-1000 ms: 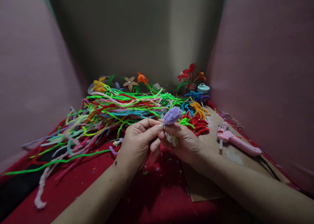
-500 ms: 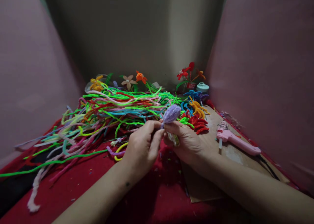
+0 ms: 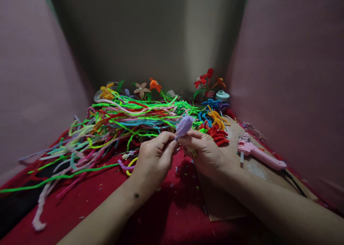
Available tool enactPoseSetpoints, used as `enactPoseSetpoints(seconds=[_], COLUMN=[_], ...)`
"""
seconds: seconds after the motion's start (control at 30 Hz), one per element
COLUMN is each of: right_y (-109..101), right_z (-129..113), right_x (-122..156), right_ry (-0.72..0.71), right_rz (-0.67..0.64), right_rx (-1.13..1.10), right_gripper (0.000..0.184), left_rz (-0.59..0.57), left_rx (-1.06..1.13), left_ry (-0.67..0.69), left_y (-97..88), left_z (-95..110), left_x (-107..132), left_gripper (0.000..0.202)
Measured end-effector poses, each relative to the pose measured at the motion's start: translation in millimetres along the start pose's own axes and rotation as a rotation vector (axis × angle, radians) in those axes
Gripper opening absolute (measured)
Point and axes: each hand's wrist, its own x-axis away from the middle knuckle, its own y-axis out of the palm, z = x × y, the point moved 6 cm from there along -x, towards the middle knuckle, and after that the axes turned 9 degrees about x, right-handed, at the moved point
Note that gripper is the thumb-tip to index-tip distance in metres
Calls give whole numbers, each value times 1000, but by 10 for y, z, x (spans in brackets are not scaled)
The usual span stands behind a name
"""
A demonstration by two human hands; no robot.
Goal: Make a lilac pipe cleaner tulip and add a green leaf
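A lavender fuzzy petal (image 3: 184, 126), shaped from pipe cleaner, stands tilted between my two hands at the middle of the view. My left hand (image 3: 156, 155) pinches the narrow base of it between thumb and fingertips. From the other side, my right hand (image 3: 205, 152) closes on the same base, thumb pressed just under the petal's wide part. Something small and yellowish shows below my right fingers, too hidden to name. Behind both hands lies a large heap of pipe cleaners (image 3: 139, 112) in many colours.
On the right, a pink glue gun (image 3: 262, 155) with a black cord rests on a brown board (image 3: 223, 202). Red petals (image 3: 219, 134) and orange petals (image 3: 216, 119) lie behind it. Finished flowers (image 3: 141, 90) stand along the back, beside a pale teal container (image 3: 222, 95). Red cloth (image 3: 107, 209) covers the surface.
The lavender petal has shifted slightly left and turned more upright. Both hands keep their pinch at its base, my left hand moving a little left.
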Motion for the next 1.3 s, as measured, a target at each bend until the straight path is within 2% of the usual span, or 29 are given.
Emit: enactPoseSetpoints(seconds=[0.1, 0.23, 0.33, 0.47, 0.7, 0.8, 0.9, 1.03, 1.13, 1.2, 1.23, 1.3], right_y=[-3, 27, 38, 33, 110, 95, 53, 30, 26, 18, 10, -4], right_z=[21, 47, 38, 33, 34, 10, 2, 47, 78, 85, 87, 80], right_x=[-21, -30, -22, -13, 28, 21, -16, -51, -45, -37, -35, -42], right_ry=[62, 101, 107, 122, 142, 121, 95, 97, 103, 105, 107, 101], right_rz=[-31, -161, -243, -270, -354, -314, -233, -154, -96, -67, -54, -56], right_rx=[-55, -107, -113, -97, -128, -141, -153, -166, -217, -215, -204, -171], right_gripper=[8, 11, 12, 9, 24, 24, 15, 13, 16, 16, 16, 15], left_rz=[-35, -92, -170, -265, -399, -432, -372, -129, -8, 31, 37, 11], left_rx=[310, 582, 775, 951, 1144, 1081, 846, 305, -63, -150, -140, -13], left_ry=[-245, -395, -460, -501, -558, -557, -487, -197, 57, 153, 154, 54], left_y=[39, 89, 153, 233, 290, 304, 286, 156, 99, 82, 75, 75], left_z=[-69, -119, -127, -100, -133, -130, -114, -73, -35, -35, -48, -100], left_x=[30, 59, 75, 89, 83, 74, 55, 18, 32, 41, 37, 15], left_gripper=[18, 20, 20, 22, 12, 14, 25, 21, 12, 12, 14, 19])
